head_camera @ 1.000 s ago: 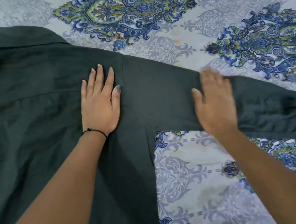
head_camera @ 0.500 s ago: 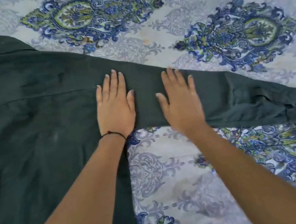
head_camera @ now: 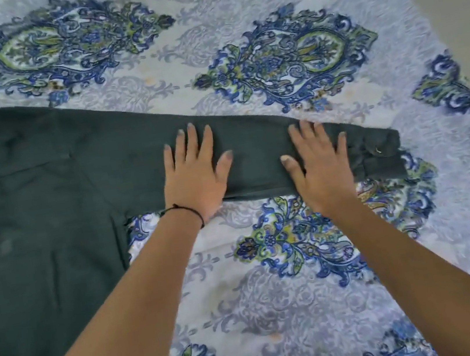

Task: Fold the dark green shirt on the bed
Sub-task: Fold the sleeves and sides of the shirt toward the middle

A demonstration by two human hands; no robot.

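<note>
Both hands have slid further out along the sleeve (head_camera: 255, 156) since half a second ago. The left hand (head_camera: 194, 177) has gone from the armpit seam to the sleeve's middle stretch, and the right hand (head_camera: 321, 165) now lies just beside the cuff (head_camera: 380, 156). Each hand is flat and palm down on the cloth, fingers straight and slightly spread, pressing the fabric and gripping nothing. The heels of both palms hang over the sleeve's near edge onto the bedspread (head_camera: 275, 293). A thin black cord (head_camera: 185, 208) circles the left wrist.

The dark green shirt (head_camera: 34, 208) lies spread on the bed. Its body fills the left of the view and runs out of frame there. The sleeve stretches to the right, sloping slightly toward the near side, and lies smooth between the two hands. The cuff is rumpled, and a small pale button (head_camera: 378, 151) shows on it just past the right hand's little finger. The bedspread is pale with blue and green ornamental medallions, and it shows on both sides of the sleeve. At the top right corner a plain beige surface (head_camera: 461, 6) lies beyond the bed's edge
</note>
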